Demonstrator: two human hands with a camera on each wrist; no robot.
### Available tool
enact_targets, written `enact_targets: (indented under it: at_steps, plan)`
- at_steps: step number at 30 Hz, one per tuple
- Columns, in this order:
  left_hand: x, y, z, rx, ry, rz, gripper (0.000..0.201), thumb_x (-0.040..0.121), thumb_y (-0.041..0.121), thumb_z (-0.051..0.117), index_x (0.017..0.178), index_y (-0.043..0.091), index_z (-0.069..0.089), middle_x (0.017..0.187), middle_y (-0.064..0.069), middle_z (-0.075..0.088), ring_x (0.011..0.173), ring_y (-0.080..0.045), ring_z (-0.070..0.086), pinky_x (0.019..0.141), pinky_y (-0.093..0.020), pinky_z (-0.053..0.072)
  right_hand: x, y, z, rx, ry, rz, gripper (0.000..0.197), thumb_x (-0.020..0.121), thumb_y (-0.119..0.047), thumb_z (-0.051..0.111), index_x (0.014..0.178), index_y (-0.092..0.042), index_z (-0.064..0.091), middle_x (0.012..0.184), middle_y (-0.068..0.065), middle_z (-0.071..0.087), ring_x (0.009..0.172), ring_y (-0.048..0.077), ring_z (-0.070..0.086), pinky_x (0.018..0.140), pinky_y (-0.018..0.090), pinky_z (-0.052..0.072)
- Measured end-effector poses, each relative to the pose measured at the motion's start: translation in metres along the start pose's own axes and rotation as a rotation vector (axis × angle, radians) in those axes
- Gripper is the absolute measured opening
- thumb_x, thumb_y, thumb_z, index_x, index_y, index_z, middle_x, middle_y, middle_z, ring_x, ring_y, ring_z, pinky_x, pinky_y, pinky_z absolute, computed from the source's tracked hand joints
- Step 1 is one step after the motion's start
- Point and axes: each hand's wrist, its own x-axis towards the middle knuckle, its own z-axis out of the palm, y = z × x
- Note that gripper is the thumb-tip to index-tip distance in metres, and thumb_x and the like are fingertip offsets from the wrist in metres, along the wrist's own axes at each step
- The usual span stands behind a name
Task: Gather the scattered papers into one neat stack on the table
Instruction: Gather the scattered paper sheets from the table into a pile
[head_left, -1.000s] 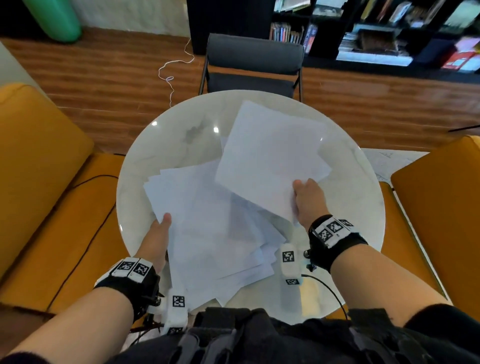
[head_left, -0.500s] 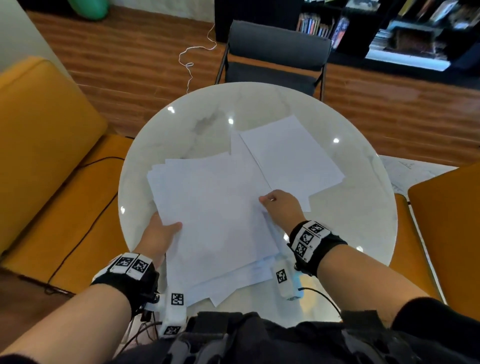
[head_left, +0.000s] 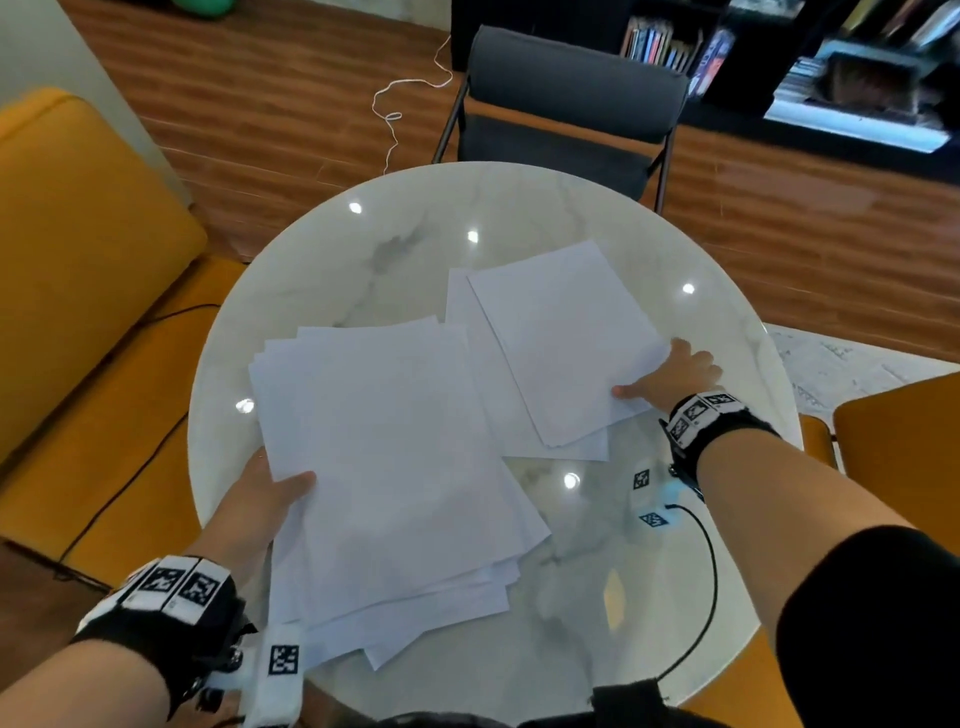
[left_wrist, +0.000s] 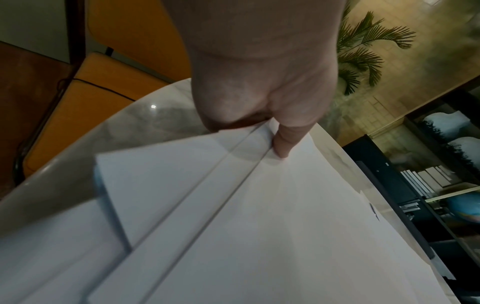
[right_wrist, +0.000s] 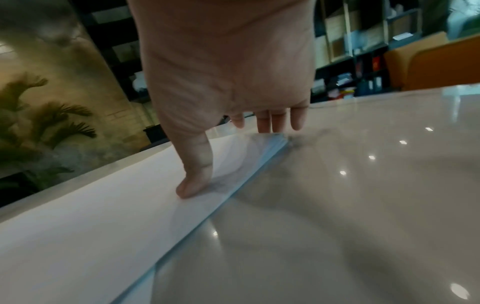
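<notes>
A loose, fanned stack of white papers (head_left: 395, 467) (left_wrist: 259, 226) lies on the near left of the round marble table (head_left: 415, 234). My left hand (head_left: 280, 486) (left_wrist: 281, 148) grips the stack's left edge, with the thumb on top and the fingers hidden beneath. Two more overlapping sheets (head_left: 561, 338) (right_wrist: 103, 226) lie apart at the far right. My right hand (head_left: 660, 374) (right_wrist: 231, 158) is at their right edge. Its thumb (right_wrist: 194, 185) presses on the top sheet and its straight fingers (right_wrist: 270, 121) reach past the corner.
A grey chair (head_left: 571, 93) stands at the table's far side. A yellow sofa (head_left: 78, 234) is on the left and an orange seat (head_left: 898, 426) on the right. A black cable (head_left: 711, 571) runs over the table's near right from my right wrist.
My right hand laid a sheet on the main stack, let go, then moved right and away to the two separate sheets. My left hand kept its hold on the stack's left edge.
</notes>
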Motion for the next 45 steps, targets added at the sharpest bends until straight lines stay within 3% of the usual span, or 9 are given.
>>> enact_targets:
  at_steps: [6,10,15,20,24,31,37,42,45]
  plan:
    - [0.003,-0.004,-0.002,-0.011,0.005,-0.024,0.055,0.091,0.016,0.066,0.140,0.033,0.048,0.126,-0.001,0.065,0.116,-0.031,0.060,0.102,-0.061,0.044,-0.003,-0.024,0.005,0.013,-0.086,0.020,0.099,0.065,-0.049,0.081,0.134,-0.001,0.030,0.134,0.018,0.047,0.125,0.036,0.047,0.104,0.046,0.041]
    - [0.004,-0.004,-0.002,-0.017,0.006,-0.029,0.057,0.089,0.017,0.067,0.140,0.035,0.048,0.127,0.001,0.066,0.117,-0.031,0.060,0.102,-0.061,0.043,-0.015,-0.033,0.008,-0.127,-0.050,0.010,0.073,0.078,-0.051,0.066,0.128,-0.005,0.039,0.126,0.014,0.044,0.118,0.031,0.044,0.098,0.039,0.040]
    - [0.006,-0.004,-0.002,-0.011,-0.004,-0.047,0.058,0.087,0.022,0.068,0.140,0.035,0.048,0.127,0.000,0.066,0.117,-0.031,0.060,0.102,-0.061,0.044,-0.023,-0.034,0.012,0.066,-0.108,0.055,0.084,0.073,-0.037,0.078,0.131,-0.004,0.028,0.130,0.018,0.040,0.115,0.035,0.052,0.090,0.041,0.046]
    - [0.005,-0.004,-0.001,0.007,0.006,-0.041,0.057,0.091,0.018,0.065,0.142,0.034,0.047,0.128,0.001,0.065,0.117,-0.030,0.059,0.103,-0.060,0.043,-0.013,-0.037,0.028,-0.006,-0.151,0.054,0.090,0.060,-0.067,0.063,0.128,-0.010,0.049,0.123,0.013,0.050,0.115,0.034,0.050,0.088,0.042,0.044]
    - [0.007,-0.003,-0.001,0.050,0.030,-0.051,0.056,0.093,0.018,0.063,0.144,0.028,0.045,0.131,-0.002,0.062,0.120,-0.034,0.057,0.105,-0.059,0.042,-0.041,-0.039,0.014,0.021,-0.163,0.054,0.067,0.083,-0.037,0.066,0.131,-0.002,0.035,0.131,0.015,0.037,0.118,0.033,0.045,0.087,0.038,0.045]
    - [0.003,0.004,0.002,0.031,0.075,-0.020,0.049,0.095,0.011,0.059,0.142,0.021,0.046,0.128,-0.005,0.061,0.118,-0.034,0.056,0.106,-0.057,0.042,-0.051,-0.028,0.018,0.044,-0.216,-0.007,0.050,0.091,-0.045,0.051,0.124,-0.008,0.056,0.124,0.011,0.058,0.110,0.028,0.059,0.081,0.034,0.048]
    - [0.008,0.008,-0.008,-0.042,0.107,-0.054,0.035,0.095,0.013,0.060,0.126,0.026,0.052,0.127,-0.004,0.061,0.119,-0.033,0.057,0.107,-0.055,0.042,-0.066,-0.014,0.013,0.836,0.056,-0.008,0.024,0.081,-0.007,0.056,0.105,-0.002,0.055,0.097,0.017,0.060,0.085,0.032,0.059,0.068,0.038,0.055]
    - [0.009,0.019,-0.009,-0.163,0.117,-0.155,0.015,0.099,0.022,0.054,0.112,0.026,0.060,0.123,-0.007,0.062,0.119,-0.035,0.056,0.104,-0.049,0.043,-0.102,-0.024,-0.013,1.509,-0.155,-0.051,0.023,0.089,-0.006,0.060,0.110,-0.014,0.054,0.095,0.005,0.060,0.084,0.021,0.061,0.063,0.029,0.055]
    - [0.007,0.022,-0.011,-0.279,0.078,-0.254,0.044,0.094,0.053,0.056,0.126,0.025,0.059,0.129,-0.006,0.063,0.117,-0.030,0.058,0.103,-0.046,0.042,-0.123,-0.040,0.001,1.581,-0.352,-0.111,0.029,0.089,0.001,0.059,0.113,-0.015,0.054,0.102,0.009,0.063,0.087,0.025,0.060,0.066,0.035,0.049]
